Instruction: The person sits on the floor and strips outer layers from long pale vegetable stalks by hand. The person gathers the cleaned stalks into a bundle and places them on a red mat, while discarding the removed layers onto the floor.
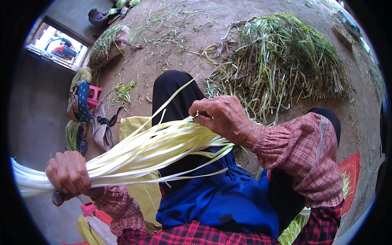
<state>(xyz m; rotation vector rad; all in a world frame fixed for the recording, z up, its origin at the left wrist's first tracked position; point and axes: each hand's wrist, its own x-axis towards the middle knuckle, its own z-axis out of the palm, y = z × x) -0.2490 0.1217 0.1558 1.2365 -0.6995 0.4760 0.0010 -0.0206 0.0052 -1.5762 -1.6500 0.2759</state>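
Observation:
A long bundle of blanched chives [147, 150], white at the stalks and pale yellow towards the leaves, lies slantwise across my lap. Around its white stalks my left hand [69, 174] is closed in a fist at the left. My right hand [225, 118] bends over the yellow leaf end, with thumb and forefinger pinched together at the bundle's upper edge. A small dark spot shows by that thumb; I cannot tell what it is. A few loose leaves stick out from the bundle. Under it are my dark-trousered knee [174, 92] and a blue apron [220, 196].
A large heap of green, root-ended plants [284, 58] lies ahead on the earthen floor [183, 46]. Another pile [105, 46] is farther left. Pink stools [93, 96] and a yellow sack [147, 196] are on my left. A person [105, 16] sits at the back wall.

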